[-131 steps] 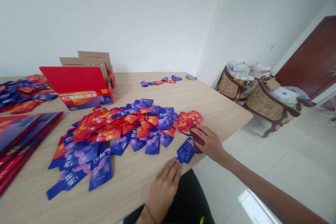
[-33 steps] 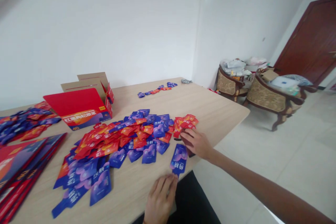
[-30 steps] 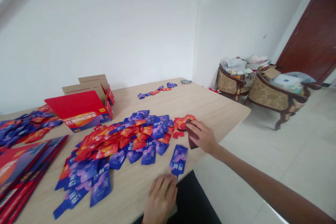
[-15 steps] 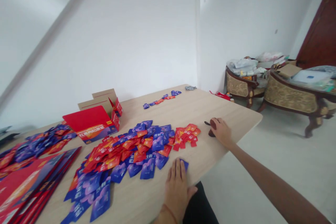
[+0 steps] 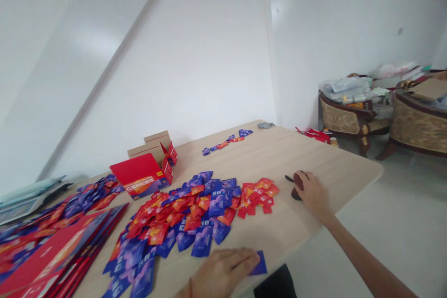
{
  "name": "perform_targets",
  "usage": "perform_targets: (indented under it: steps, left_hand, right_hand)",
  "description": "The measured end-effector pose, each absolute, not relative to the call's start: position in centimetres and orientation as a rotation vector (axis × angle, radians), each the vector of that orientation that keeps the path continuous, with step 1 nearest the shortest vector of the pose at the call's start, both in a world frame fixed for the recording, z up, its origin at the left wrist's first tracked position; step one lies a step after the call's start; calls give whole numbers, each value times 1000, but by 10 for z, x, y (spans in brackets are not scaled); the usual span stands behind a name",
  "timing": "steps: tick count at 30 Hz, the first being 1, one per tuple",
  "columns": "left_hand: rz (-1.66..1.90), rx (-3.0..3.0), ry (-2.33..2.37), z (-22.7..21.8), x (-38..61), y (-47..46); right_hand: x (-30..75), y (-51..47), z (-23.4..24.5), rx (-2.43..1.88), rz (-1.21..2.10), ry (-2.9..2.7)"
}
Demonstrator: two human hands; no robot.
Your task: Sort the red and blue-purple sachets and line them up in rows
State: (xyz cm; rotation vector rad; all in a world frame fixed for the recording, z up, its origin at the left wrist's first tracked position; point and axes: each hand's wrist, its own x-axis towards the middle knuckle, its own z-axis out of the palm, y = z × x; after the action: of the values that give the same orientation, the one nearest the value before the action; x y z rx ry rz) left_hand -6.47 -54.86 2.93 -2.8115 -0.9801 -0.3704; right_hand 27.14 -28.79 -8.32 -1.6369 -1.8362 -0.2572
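My left hand is low at the near table edge, its fingers together over the left side of a small blue sachet. The thumb is hidden, so I cannot tell whether the sachet is lifted or pressed flat. My right hand rests on the table further right, its fingers curled round a dark brown rounded object with a thin black part sticking out to the left; its kind I cannot make out. Between the hands lies a cluster of red-orange sachets. Left of that spreads a large mixed pile of blue and red sachets.
An open red carton stands behind the pile. Flat red cartons and more sachets lie at the left. A short row of sachets is near the wall. Cluttered armchairs stand beyond the table.
My left hand has turned sideways and come nearer the table edge, the blue sachet with it. My right hand stays on the brown object. The whole view has shifted slightly.
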Motion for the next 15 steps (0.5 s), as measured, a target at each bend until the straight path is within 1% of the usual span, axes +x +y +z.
perform_targets:
  steps: [3, 6, 8, 12, 15]
  left_hand:
    - [-323, -2939, -1197, 67, -96, -512]
    - [-216, -2949, -1498, 92, -135, -458]
    - [-178, -2924, -1588, 105, -160, -418]
    - [-95, -2888, -1729, 124, -197, -346]
    - [-77, -2801, -1839, 124, -214, -308]
  right_hand:
    - [272, -285, -86, -1618, -256, -1835]
    - [272, -285, -86, -1614, -265, -1832]
    - [272, -286, -86, -1615, -267, -1833]
    - [272, -286, -86, -1608, -257, -1836]
    - [272, -285, -86, -1602, -248, -1830]
